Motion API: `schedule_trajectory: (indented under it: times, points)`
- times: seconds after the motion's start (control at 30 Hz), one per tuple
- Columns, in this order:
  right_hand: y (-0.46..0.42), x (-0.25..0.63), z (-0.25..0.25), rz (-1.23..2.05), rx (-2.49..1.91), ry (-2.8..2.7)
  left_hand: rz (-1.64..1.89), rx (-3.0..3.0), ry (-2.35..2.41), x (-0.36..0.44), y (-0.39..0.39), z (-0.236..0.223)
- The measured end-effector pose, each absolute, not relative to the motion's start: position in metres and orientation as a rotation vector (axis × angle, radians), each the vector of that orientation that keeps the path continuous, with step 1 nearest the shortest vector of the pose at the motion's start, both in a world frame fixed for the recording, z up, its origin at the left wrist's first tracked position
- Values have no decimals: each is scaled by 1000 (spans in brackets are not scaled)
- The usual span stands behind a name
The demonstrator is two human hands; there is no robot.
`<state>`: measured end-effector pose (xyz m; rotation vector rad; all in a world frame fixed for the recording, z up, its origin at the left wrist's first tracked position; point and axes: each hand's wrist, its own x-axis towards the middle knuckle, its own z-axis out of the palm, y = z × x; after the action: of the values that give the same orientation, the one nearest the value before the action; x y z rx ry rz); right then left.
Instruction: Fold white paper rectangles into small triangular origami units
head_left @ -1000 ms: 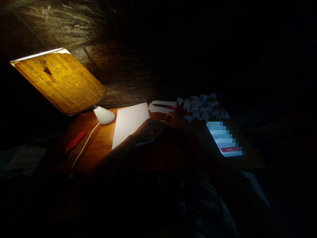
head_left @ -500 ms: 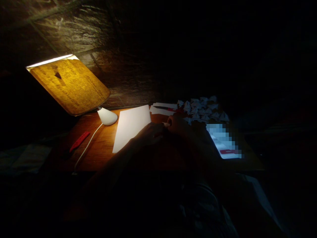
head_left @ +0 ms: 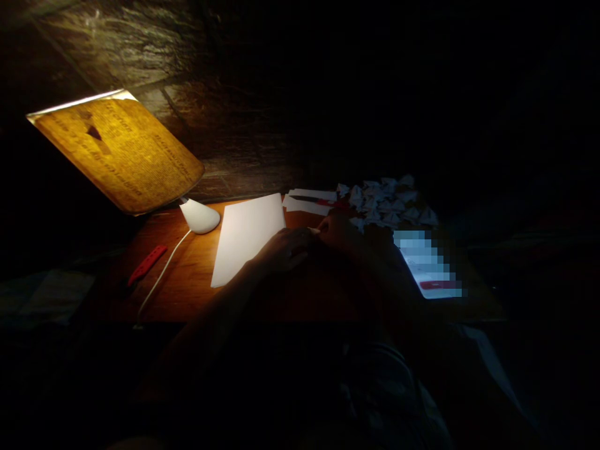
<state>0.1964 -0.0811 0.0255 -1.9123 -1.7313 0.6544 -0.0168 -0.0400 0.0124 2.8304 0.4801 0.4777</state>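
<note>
The scene is very dark, lit by one small lamp. My left hand [head_left: 284, 249] and my right hand [head_left: 338, 231] meet over a wooden table [head_left: 187, 275], fingers curled together around a small pale piece of paper [head_left: 313, 230] pinched between them. The left hand lies over the right edge of a white sheet of paper [head_left: 246, 234]. Behind the right hand lies a heap of several small folded white paper pieces [head_left: 387, 203], with paper strips [head_left: 307, 201] beside it.
A white lamp base [head_left: 199, 217] with a cable stands at the left, under a lit yellow printed shade [head_left: 119, 150]. A red flat tool [head_left: 146, 265] lies near the left edge. A glowing phone screen [head_left: 429, 265] lies at the right. A stone wall rises behind.
The hands have stayed together on the small paper, shifting only slightly; the left hand now sits a little closer to the right. The camera view wobbled.
</note>
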Motion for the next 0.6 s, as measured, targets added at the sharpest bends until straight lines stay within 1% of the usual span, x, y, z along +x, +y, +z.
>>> schedule_trajectory:
  times: [0.23, 0.43, 0.6]
  points:
    - [-90, 191, 30, 478, -1949, -1741, 480, 2862, 554, -19, -41, 10]
    - [-89, 184, 31, 473, -2043, -1677, 443, 2872, 561, -19, -42, 6]
    - [-89, 185, 32, 404, -1957, -1819, 429, 2859, 582, -19, -43, 5]
